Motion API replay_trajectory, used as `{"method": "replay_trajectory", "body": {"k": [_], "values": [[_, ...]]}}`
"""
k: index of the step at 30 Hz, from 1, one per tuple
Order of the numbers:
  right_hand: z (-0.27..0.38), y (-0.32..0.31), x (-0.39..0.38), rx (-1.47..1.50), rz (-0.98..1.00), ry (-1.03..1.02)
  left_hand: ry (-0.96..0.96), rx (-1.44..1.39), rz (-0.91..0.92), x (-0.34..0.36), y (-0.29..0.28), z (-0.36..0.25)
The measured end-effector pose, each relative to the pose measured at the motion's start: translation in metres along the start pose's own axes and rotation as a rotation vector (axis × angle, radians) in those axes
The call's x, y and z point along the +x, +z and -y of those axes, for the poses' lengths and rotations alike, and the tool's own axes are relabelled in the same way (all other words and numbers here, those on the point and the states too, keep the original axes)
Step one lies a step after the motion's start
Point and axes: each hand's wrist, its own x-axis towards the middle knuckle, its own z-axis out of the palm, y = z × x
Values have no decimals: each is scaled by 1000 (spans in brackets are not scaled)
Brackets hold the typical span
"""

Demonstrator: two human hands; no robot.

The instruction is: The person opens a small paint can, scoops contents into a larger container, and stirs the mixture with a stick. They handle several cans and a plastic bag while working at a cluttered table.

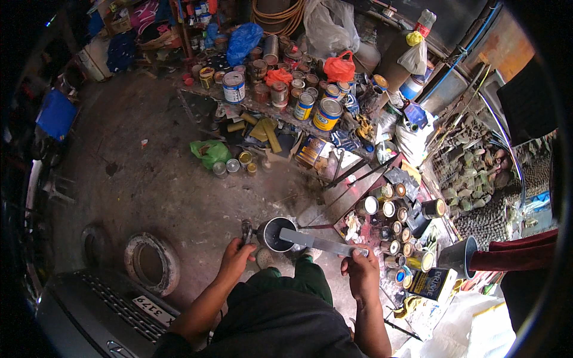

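Note:
My left hand (236, 261) is closed around the dark handle of a round metal cup (273, 229), held out in front of my body. The cup's mouth faces up and its inside looks dark grey; the contents are hard to make out. Between the thumb and fingers of my right hand (363, 275) is a long flat metal strip (328, 244), like a stirring stick. Its wider end, coated in grey, reaches over the cup's right rim. Whether the tip touches anything inside is unclear.
Paint cans (234, 87) crowd a low bench ahead. More open cans (419, 261) cover a stand at my right, beside a grey bucket (458, 256). Tyres (151, 262) and a car's end (101, 310) are at my left. A green bag (210, 153) lies on the floor.

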Motion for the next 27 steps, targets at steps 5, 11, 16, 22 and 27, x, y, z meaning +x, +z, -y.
{"method": "replay_trajectory", "body": {"k": [5, 11, 16, 22, 27], "values": [[10, 6, -2, -34, 16, -24, -46, 9, 43, 1, -3, 2], [20, 26, -10, -508, 109, -239, -3, 41, 81, 1, -2, 1], [21, 54, -6, -1027, 378, -643, 24, 77, 97, 1, -1, -4], [17, 59, 6, -1210, 371, -777, 71, 144, 84, -1, -1, -13], [2, 63, -8, -1168, 245, -732, 112, 140, 94, 5, -6, -14]]}}
